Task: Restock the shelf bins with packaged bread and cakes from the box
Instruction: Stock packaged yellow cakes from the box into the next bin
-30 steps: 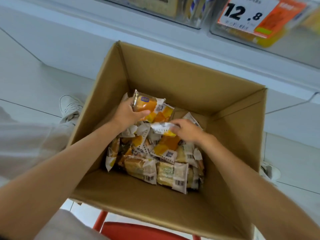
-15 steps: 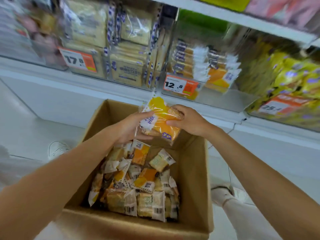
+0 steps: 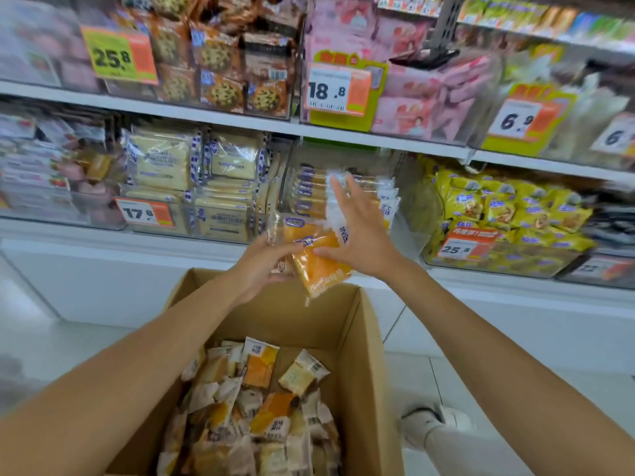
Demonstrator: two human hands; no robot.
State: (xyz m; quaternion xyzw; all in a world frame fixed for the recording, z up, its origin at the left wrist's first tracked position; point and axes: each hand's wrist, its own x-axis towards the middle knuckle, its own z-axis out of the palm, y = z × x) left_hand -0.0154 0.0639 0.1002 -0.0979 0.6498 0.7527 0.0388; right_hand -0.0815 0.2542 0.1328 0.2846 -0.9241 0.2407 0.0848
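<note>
Your left hand point(image 3: 263, 266) grips a small bundle of orange cake packets point(image 3: 319, 266), fingers curled under them. Your right hand point(image 3: 360, 235) lies flat against the top packet, fingers straight and spread, thumb touching the orange wrapper. The bundle hangs above the far edge of the cardboard box point(image 3: 364, 338), just in front of the clear shelf bin point(image 3: 309, 187) stacked with similar cakes. More loose packets point(image 3: 261, 407) fill the box below. Yellow bags point(image 3: 498, 211) sit in the bin to the right.
</note>
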